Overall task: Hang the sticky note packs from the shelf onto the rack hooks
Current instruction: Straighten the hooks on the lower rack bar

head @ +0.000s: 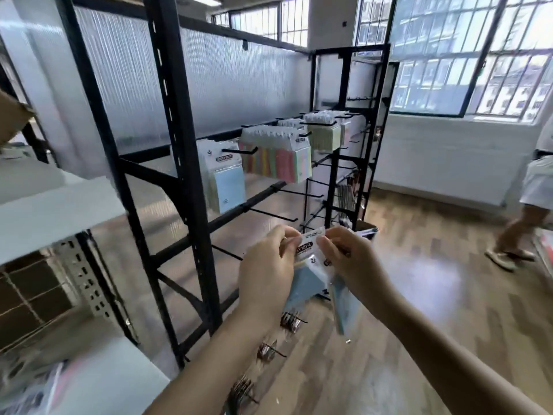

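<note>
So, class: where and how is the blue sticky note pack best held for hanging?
Pinch the blue sticky note pack by its flat header card, at the two top corners, coming from both sides as the left hand and right hand do. That probably leaves its middle clear.

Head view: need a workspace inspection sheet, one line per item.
Surface: white shelf at left, wood floor below.
Job's things: blue sticky note packs held in front of the rack; blue pack, multicoloured packs and yellow-green packs already hang on hooks; several lower hooks bare.
Clutter: metal items on the low hooks, too blurred to name.
Grippers: left hand and right hand both pinch the packs' header.
Cables: nothing seen.
Surroundings: barred windows; another person at right edge.
</note>
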